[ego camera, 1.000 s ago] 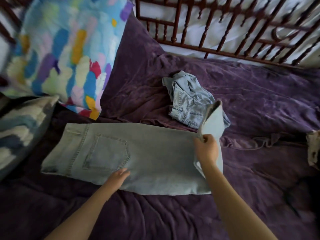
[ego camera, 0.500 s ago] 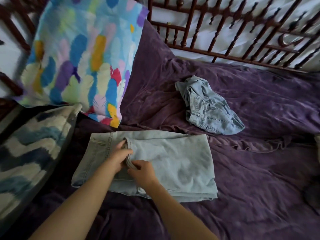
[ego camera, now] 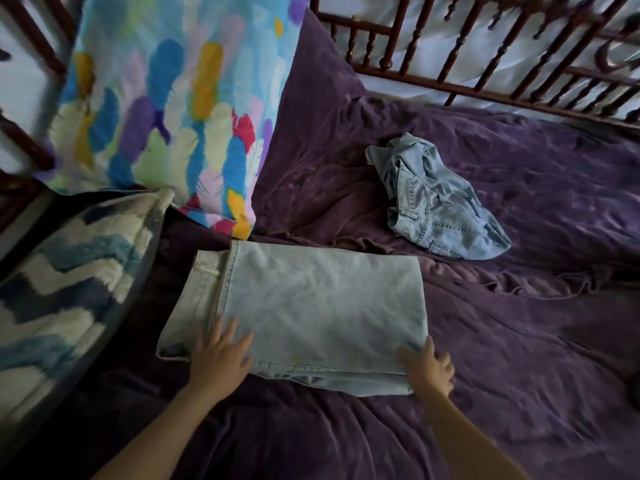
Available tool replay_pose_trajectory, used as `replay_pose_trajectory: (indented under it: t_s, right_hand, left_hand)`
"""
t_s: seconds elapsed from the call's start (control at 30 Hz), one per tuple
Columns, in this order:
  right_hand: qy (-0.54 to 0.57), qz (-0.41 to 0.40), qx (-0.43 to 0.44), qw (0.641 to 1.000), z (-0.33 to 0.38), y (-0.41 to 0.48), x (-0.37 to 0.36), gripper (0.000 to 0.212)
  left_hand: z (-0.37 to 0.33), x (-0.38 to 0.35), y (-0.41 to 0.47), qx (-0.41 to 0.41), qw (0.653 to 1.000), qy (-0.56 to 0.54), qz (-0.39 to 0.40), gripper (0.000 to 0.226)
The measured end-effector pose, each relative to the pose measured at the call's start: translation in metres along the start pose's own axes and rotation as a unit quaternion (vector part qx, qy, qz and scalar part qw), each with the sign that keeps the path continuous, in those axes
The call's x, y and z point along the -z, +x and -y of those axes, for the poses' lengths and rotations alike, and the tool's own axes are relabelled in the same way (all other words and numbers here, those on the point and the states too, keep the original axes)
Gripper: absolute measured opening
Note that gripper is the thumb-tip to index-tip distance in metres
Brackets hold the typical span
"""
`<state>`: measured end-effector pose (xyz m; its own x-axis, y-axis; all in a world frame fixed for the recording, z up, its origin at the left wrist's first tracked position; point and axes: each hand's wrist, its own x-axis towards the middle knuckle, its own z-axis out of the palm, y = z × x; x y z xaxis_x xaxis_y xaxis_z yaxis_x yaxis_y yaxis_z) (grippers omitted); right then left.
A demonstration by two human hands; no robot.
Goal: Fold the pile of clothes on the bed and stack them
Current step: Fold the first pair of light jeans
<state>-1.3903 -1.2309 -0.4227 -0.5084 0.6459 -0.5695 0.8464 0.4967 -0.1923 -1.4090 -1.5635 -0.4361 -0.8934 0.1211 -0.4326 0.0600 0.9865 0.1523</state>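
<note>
Fingers [ego camera: 227, 329] spread flat, the left hand [ego camera: 221, 358] presses the folded jeans [ego camera: 322, 306] toward the near edge of the bed [ego camera: 519, 341], while the right hand [ego camera: 427, 370] meets their near right corner, its grip too blurred to tell. Squaring both near corners before creasing should keep the layers aligned. Beyond, a crumpled denim garment [ego camera: 436, 202] lies unfolded toward the far edge.
</note>
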Motion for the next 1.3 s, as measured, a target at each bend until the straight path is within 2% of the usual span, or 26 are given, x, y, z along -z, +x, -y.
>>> replay_pose_trajectory:
  t_s: [0.03,0.1,0.17,0.23,0.3,0.37,0.4,0.43,0.47,0.5,0.57,0.6,0.63,0.7,0.73,0.77,0.8,0.83,0.87,0.93,1.0,1.03,1.1,1.2,1.27,1.3]
  right_hand:
    - [0.044,0.036,-0.021,0.998,-0.009,0.012,0.001,0.072]
    - [0.163,0.095,-0.044,0.981,-0.025,0.029,0.0,0.062]
    - [0.254,0.109,-0.064,0.959,-0.035,0.031,0.006,0.041]
    - [0.3,0.108,-0.077,0.945,-0.035,0.024,0.016,0.038]
    - [0.285,0.061,-0.07,0.954,-0.022,0.012,0.027,0.035]
    - [0.169,-0.039,-0.059,0.983,0.005,-0.013,0.034,0.027]
    - [0.103,-0.09,-0.027,0.99,0.024,-0.029,0.037,0.024]
    - [0.059,-0.136,0.034,0.988,0.045,-0.047,0.035,0.021]
    - [0.024,-0.16,0.101,0.982,0.068,-0.066,0.03,0.019]
    - [-0.008,-0.182,0.172,0.968,0.092,-0.089,0.022,0.017]
    - [-0.028,-0.262,0.338,0.903,0.135,-0.133,-0.004,0.016]
    - [-0.042,-0.25,0.422,0.87,0.153,-0.155,-0.014,0.017]
    - [-0.062,-0.209,0.484,0.848,0.166,-0.175,-0.023,0.018]
    - [-0.109,-0.012,0.565,0.818,0.178,-0.193,-0.051,0.027]
    - [-0.125,0.116,0.557,0.813,0.177,-0.196,-0.061,0.039]
    - [-0.126,0.203,0.529,0.814,0.17,-0.194,-0.066,0.048]
    - [-0.112,0.232,0.512,0.82,0.16,-0.187,-0.069,0.052]
    - [-0.088,0.228,0.493,0.835,0.149,-0.179,-0.069,0.052]
    - [-0.081,0.211,0.475,0.851,0.138,-0.17,-0.07,0.049]
    - [-0.142,0.191,0.454,0.859,0.115,-0.155,-0.071,0.048]
    - [-0.198,0.206,0.442,0.85,0.097,-0.147,-0.075,0.053]
    - [-0.214,0.223,0.443,0.842,0.091,-0.146,-0.079,0.057]
    - [-0.217,0.224,0.477,0.821,0.083,-0.148,-0.084,0.071]
    - [-0.267,0.129,0.548,0.782,0.08,-0.15,-0.101,0.077]
    - [-0.272,0.072,0.54,0.793,0.083,-0.155,-0.115,0.097]
    - [-0.259,0.062,0.524,0.809,0.083,-0.154,-0.123,0.113]
  left_hand:
    - [0.0,-0.009,-0.004,0.001,0.999,0.027,0.041,0.052]
    - [0.003,-0.016,-0.007,-0.003,0.999,0.031,0.034,0.05]
    - [0.004,-0.015,-0.007,0.0,0.999,0.032,0.031,0.051]
    - [0.004,-0.011,-0.008,0.005,0.997,0.043,0.061,0.052]
    - [0.006,-0.009,-0.009,-0.005,0.999,0.009,0.047,0.053]
    - [0.013,-0.011,-0.01,-0.009,0.999,-0.045,0.027,0.057]
    - [0.016,-0.009,-0.01,-0.002,0.993,-0.114,0.015,0.061]
    - [0.018,-0.004,-0.009,0.022,0.972,-0.235,-0.003,0.065]
    - [0.018,0.006,-0.008,0.067,0.924,-0.377,-0.011,0.067]
    - [0.016,0.019,-0.006,0.116,0.853,-0.507,-0.023,0.064]
    - [0.02,0.038,-0.004,0.201,0.701,-0.683,-0.044,0.05]
    - [0.023,0.045,-0.003,0.227,0.632,-0.74,-0.047,0.048]
    - [0.031,0.05,-0.002,0.228,0.57,-0.788,-0.041,0.054]
    - [0.044,0.061,-0.002,0.225,0.488,-0.843,-0.012,0.073]
    - [0.049,0.063,-0.001,0.232,0.482,-0.845,-0.001,0.076]
    - [0.053,0.062,0.001,0.235,0.503,-0.832,-0.001,0.07]
    - [0.053,0.063,0.001,0.242,0.556,-0.795,0.006,0.062]
    - [0.055,0.061,0.001,0.243,0.628,-0.739,0.024,0.064]
    - [0.055,0.054,0.002,0.241,0.684,-0.687,0.042,0.082]
    - [0.044,0.05,0.003,0.22,0.77,-0.595,0.065,0.082]
    - [0.032,0.05,0.007,0.229,0.829,-0.511,0.018,0.066]
    - [0.027,0.056,0.01,0.221,0.836,-0.502,-0.014,0.062]
    - [0.024,0.067,0.014,0.199,0.824,-0.524,-0.083,0.059]
    - [0.038,0.079,0.013,0.193,0.773,-0.588,-0.142,0.056]
    - [0.053,0.079,0.011,0.225,0.727,-0.634,-0.138,0.053]
    - [0.058,0.076,0.009,0.243,0.718,-0.642,-0.117,0.052]
